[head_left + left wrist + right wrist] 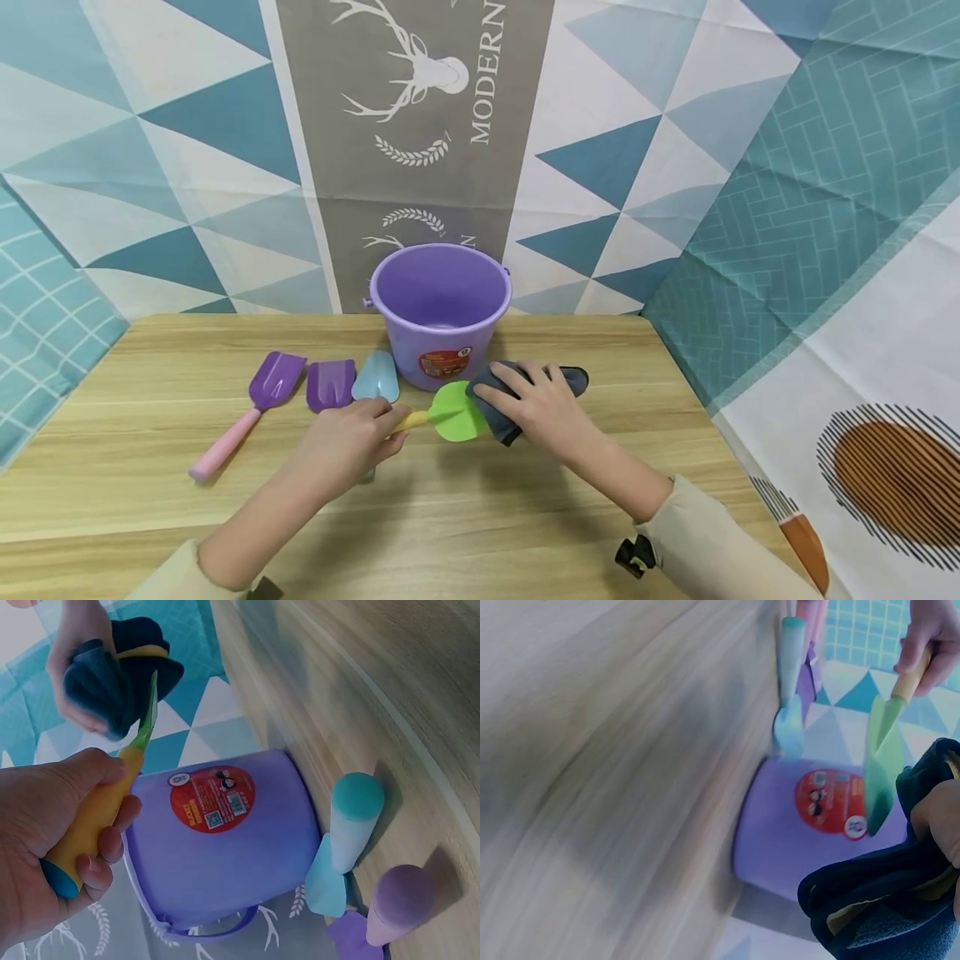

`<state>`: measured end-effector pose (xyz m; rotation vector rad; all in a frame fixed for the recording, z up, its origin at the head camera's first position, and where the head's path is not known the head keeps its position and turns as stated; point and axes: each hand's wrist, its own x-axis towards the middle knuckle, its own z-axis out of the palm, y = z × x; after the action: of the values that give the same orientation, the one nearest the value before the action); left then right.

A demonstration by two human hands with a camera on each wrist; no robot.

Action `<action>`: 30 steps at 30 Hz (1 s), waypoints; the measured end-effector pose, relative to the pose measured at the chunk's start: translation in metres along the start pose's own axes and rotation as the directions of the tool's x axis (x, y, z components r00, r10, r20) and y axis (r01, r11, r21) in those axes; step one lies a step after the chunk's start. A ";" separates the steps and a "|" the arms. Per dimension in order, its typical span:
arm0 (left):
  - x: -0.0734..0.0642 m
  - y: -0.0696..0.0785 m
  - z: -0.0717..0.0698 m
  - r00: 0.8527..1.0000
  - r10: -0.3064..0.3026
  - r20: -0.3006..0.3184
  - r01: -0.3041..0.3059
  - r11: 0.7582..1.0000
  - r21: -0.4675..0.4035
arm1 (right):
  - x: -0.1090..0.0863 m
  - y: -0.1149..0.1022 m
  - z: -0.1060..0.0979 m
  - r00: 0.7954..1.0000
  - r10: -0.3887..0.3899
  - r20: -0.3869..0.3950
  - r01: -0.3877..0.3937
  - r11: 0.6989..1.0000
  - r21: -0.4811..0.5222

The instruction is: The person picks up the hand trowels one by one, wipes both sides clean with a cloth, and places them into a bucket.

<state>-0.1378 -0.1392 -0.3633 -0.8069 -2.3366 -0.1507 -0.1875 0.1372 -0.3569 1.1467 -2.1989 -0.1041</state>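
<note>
My left hand (352,437) grips the yellow handle (97,810) of a toy shovel with a green blade (456,412). The blade points right, raised in front of the bucket. My right hand (542,408) holds a folded dark blue-grey cloth (885,907), its edge overlapping the blade's right side in the head view. Behind both hands a purple bucket (442,333) with a red label stands upright on the table. Left of the bucket lies a light blue shovel (377,379), its handle partly hidden by my left hand.
Two more purple shovels lie on the wooden table (480,533): one (276,380) with a pink handle at far left, another purple blade (331,385) beside it. Patterned cloth (600,167) hangs behind the table and along its sides.
</note>
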 end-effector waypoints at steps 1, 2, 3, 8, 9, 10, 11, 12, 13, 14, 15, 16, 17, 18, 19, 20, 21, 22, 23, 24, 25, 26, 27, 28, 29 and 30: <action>0.001 0.001 0.000 1.000 0.000 0.008 0.000 1.000 0.001 | 0.002 -0.001 0.000 1.000 -0.006 -0.010 0.006 1.000 -0.002; 0.002 0.002 0.000 1.000 0.001 0.015 -0.001 1.000 0.001 | 0.003 -0.002 -0.001 1.000 -0.014 -0.021 0.014 1.000 -0.001; 0.003 0.003 0.001 1.000 0.003 0.022 -0.003 1.000 0.000 | 0.005 -0.003 -0.001 0.999 -0.021 -0.029 0.021 1.000 -0.002; 0.006 0.007 0.000 0.999 0.003 0.047 -0.003 1.000 -0.005 | 0.010 -0.008 0.001 0.998 -0.052 -0.041 0.050 0.998 -0.028; 0.006 0.007 0.000 0.999 0.005 0.048 -0.005 1.000 -0.004 | 0.010 -0.008 0.001 0.998 -0.055 -0.038 0.054 0.998 -0.038; 0.006 0.007 -0.001 0.999 0.007 0.046 -0.007 1.000 -0.003 | 0.010 -0.009 0.001 0.998 -0.059 -0.036 0.057 0.997 -0.050; 0.006 0.007 -0.001 0.999 0.011 0.039 -0.011 1.000 -0.002 | 0.010 -0.009 0.001 0.998 -0.061 -0.035 0.059 0.996 -0.061; 0.006 0.007 -0.002 0.999 0.016 0.029 -0.016 1.000 -0.003 | 0.010 -0.008 0.002 0.997 -0.064 -0.036 0.061 0.995 -0.073; 0.006 0.007 -0.002 1.000 0.023 0.015 -0.023 1.000 -0.004 | 0.010 -0.008 0.002 0.997 -0.066 -0.038 0.062 0.995 -0.083; 0.005 0.006 -0.003 1.000 0.029 0.001 -0.029 1.000 -0.006 | 0.009 -0.008 0.003 0.997 -0.067 -0.043 0.063 0.994 -0.090; 0.005 0.006 -0.003 0.999 0.035 -0.016 -0.035 0.999 -0.010 | 0.009 -0.007 0.003 0.997 -0.068 -0.049 0.063 0.993 -0.096; 0.004 0.005 -0.004 0.999 0.040 -0.034 -0.041 0.999 -0.013 | 0.008 -0.006 0.003 0.996 -0.069 -0.052 0.063 0.993 -0.102; 0.004 0.004 -0.004 0.998 0.045 -0.051 -0.046 0.999 -0.016 | 0.007 -0.005 0.003 0.996 -0.068 -0.053 0.062 0.992 -0.106; 0.003 0.004 -0.004 0.997 0.048 -0.067 -0.049 0.999 -0.020 | 0.005 -0.004 0.003 0.997 -0.066 -0.051 0.060 0.992 -0.107; 0.003 0.003 -0.004 0.995 0.049 -0.082 -0.051 0.998 -0.022 | 0.004 -0.003 0.003 0.997 -0.062 -0.045 0.057 0.993 -0.103; 0.002 0.002 -0.005 0.994 0.050 -0.093 -0.053 0.998 -0.025 | 0.003 -0.001 0.002 0.998 -0.056 -0.038 0.052 0.994 -0.096; 0.002 0.001 -0.005 0.994 0.050 -0.102 -0.053 0.998 -0.025 | 0.001 0.000 0.002 0.998 -0.048 -0.031 0.045 0.995 -0.088; 0.001 0.001 -0.005 0.993 0.050 -0.108 -0.052 0.998 -0.024 | -0.001 0.002 0.002 0.999 -0.038 -0.025 0.036 0.996 -0.076; 0.001 0.000 -0.005 0.993 0.049 -0.111 -0.052 0.998 -0.024 | -0.003 0.003 0.002 0.999 -0.028 -0.020 0.027 0.997 -0.068; 0.000 0.000 -0.006 0.993 0.048 -0.112 -0.051 0.998 -0.026 | -0.004 0.005 0.001 1.000 -0.019 -0.016 0.018 0.998 -0.056; 0.000 -0.001 -0.006 0.993 0.045 -0.110 -0.049 0.998 -0.029 | -0.006 0.006 0.001 1.000 -0.008 -0.012 0.008 0.999 -0.044; 0.000 -0.001 -0.006 0.993 0.043 -0.108 -0.046 0.998 -0.030 | -0.007 0.007 0.001 1.000 0.000 -0.011 0.000 0.999 -0.038; -0.001 -0.002 -0.006 0.994 0.038 -0.103 -0.042 0.999 -0.032 | -0.008 0.008 0.001 1.000 0.008 -0.010 -0.008 0.999 -0.031; -0.001 -0.002 -0.007 0.995 0.033 -0.096 -0.036 0.999 -0.036 | -0.009 0.009 0.000 1.000 0.015 -0.010 -0.015 1.000 -0.023; -0.001 -0.002 -0.007 0.996 0.027 -0.090 -0.030 0.999 -0.039 | -0.010 0.010 0.000 1.000 0.021 -0.010 -0.021 1.000 -0.017; 0.000 -0.002 -0.007 0.996 0.019 -0.082 -0.023 0.999 -0.042 | -0.010 0.010 -0.001 1.000 0.026 -0.011 -0.026 1.000 -0.008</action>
<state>-0.1345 -0.1429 -0.3578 -0.8303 -2.2541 -0.2217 -0.1899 0.1513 -0.3583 1.1117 -2.2010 -0.0953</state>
